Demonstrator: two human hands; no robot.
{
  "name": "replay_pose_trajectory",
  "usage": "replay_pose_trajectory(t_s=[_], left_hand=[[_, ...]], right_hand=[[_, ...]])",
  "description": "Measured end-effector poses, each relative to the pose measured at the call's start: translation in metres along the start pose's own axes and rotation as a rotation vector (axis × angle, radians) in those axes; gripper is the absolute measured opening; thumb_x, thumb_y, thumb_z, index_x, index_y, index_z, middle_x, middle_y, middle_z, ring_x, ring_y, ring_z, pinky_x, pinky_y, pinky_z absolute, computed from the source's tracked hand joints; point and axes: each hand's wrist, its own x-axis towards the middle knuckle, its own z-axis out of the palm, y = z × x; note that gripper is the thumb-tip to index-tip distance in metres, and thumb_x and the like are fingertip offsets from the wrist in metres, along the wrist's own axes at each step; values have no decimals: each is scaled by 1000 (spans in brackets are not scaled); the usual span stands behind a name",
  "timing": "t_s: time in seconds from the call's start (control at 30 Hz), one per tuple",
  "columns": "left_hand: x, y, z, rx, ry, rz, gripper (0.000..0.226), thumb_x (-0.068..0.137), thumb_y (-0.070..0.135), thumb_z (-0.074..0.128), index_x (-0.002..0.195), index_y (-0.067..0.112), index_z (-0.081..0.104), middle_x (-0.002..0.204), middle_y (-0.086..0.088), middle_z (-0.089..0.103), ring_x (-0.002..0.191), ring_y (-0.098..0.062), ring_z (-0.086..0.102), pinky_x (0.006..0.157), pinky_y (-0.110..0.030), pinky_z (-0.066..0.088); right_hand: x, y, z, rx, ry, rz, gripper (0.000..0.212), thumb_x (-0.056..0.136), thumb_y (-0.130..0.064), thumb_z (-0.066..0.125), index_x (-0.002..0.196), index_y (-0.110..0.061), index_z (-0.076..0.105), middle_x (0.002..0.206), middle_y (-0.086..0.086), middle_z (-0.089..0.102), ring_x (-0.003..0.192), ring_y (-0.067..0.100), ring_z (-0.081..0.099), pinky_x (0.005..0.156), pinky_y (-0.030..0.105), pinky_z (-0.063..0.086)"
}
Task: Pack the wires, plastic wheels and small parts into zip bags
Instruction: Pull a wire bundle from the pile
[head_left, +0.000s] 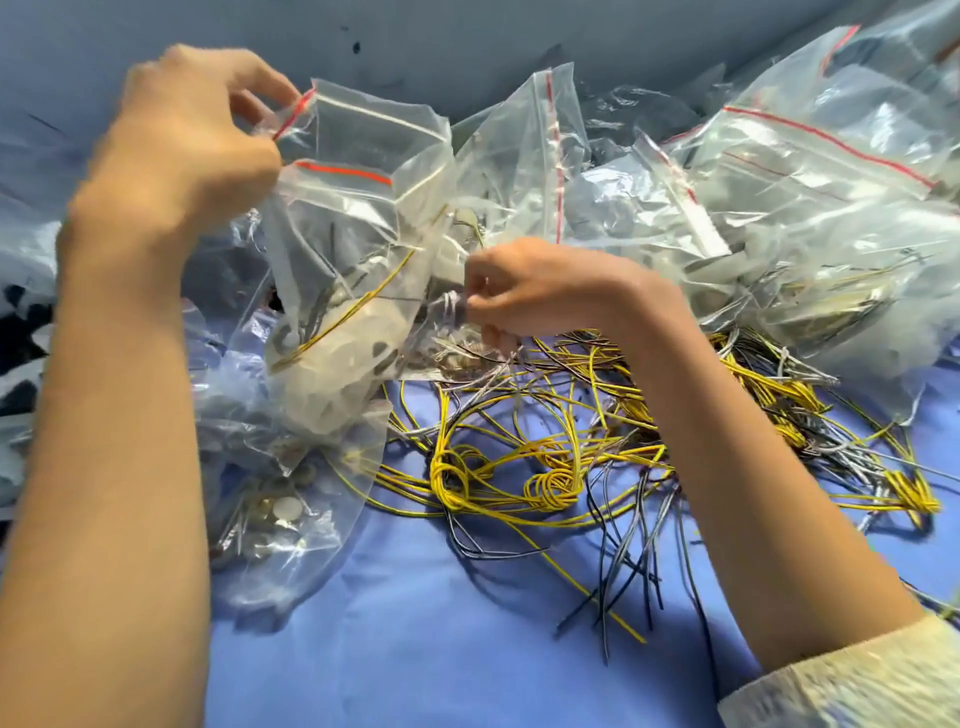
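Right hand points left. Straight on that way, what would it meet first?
Most likely the side of the zip bag the left hand holds up by its mouth; the right hand, pinching pale wires, is close beside it, depth unclear.

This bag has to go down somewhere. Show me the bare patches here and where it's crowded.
Best bare spot: the blue cloth near you, between your left arm and right arm and below the wire tangle. Crowded: the tangle across the middle and right, the bag pile at far right, and the bag of small parts by your left arm.
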Motion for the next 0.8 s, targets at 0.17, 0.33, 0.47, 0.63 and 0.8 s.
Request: replay_pose_trajectory(t_s=[0.17, 0.33, 0.47, 0.63, 0.8], left_hand=[[-2, 4, 4, -25, -20, 34, 42, 80, 10, 52, 105, 43, 63, 91, 6, 64, 75, -16, 54, 74, -26, 42], [-15, 34, 13, -125, -224, 191, 39, 86, 8, 54, 104, 43, 56, 87, 14, 60, 78, -15, 60, 67, -32, 51], [-16, 48, 23, -125, -301, 281, 39, 91, 6, 50, 106, 42, 52, 92, 13, 60, 70, -5, 56, 61, -28, 50], [-19, 54, 26, 11, -320, 351, 36, 87, 5, 48, 102, 31, 67, 98, -5, 55, 84, -21, 53, 70, -27, 38], [-18, 56, 27, 46, -263, 243, 28, 84, 13, 50, 96, 26, 72, 90, -6, 53, 71, -15, 47, 69, -24, 32]], right_hand=[[-23, 33, -34, 342, 265, 55, 20, 95, -12, 52, 77, -19, 49, 82, 5, 69, 66, 6, 63, 67, 24, 50], [-35, 37, -44, 716, 358, -74, 15, 87, -10, 58, 74, -16, 53, 93, 7, 68, 92, 13, 66, 89, 33, 53], [-34, 30, -43, 781, 417, -116, 11, 77, -10, 52, 69, -14, 47, 112, 10, 67, 106, 11, 64, 95, 37, 52], [-34, 28, -43, 873, 413, -133, 14, 78, -11, 50, 70, -18, 42, 97, 3, 73, 100, 19, 68, 90, 36, 52], [-32, 31, -43, 930, 407, -113, 20, 98, -8, 40, 82, -18, 37, 103, 6, 66, 93, 30, 70, 88, 47, 52]])
